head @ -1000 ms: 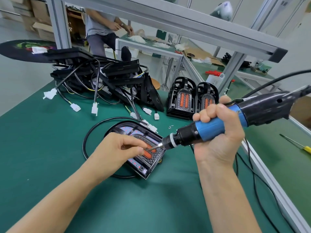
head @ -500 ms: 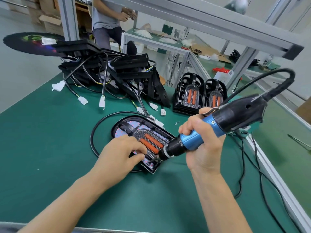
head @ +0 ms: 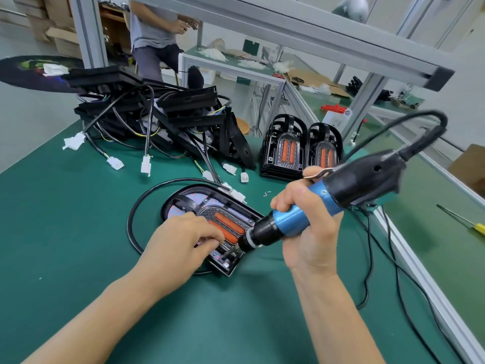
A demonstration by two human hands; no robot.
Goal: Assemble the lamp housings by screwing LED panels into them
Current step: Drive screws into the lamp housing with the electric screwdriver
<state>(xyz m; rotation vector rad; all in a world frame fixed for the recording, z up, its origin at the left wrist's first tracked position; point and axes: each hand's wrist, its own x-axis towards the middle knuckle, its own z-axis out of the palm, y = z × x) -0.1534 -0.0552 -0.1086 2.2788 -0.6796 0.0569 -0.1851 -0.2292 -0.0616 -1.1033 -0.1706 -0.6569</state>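
Note:
A black oval lamp housing (head: 199, 198) lies flat on the green mat, with an LED panel with two orange strips (head: 228, 224) set in it. My left hand (head: 181, 245) rests on the housing's near left side, fingers curled and pinching something small by the screwdriver bit. My right hand (head: 307, 227) grips the blue and black electric screwdriver (head: 328, 203). Its bit (head: 228, 253) points down into the housing's near end. The screw itself is hidden.
A heap of black housings with cables and white connectors (head: 157, 119) fills the far left. Two stacks of assembled lamps (head: 301, 151) stand behind. Loose screws (head: 267, 193) lie nearby. The screwdriver cord (head: 378, 271) trails right along the aluminium frame rail (head: 420, 271). A person (head: 157, 35) works beyond.
The screwdriver tip has moved from the panel's middle down to the housing's near end. My left hand has slid nearer with it, fingers closing by the bit.

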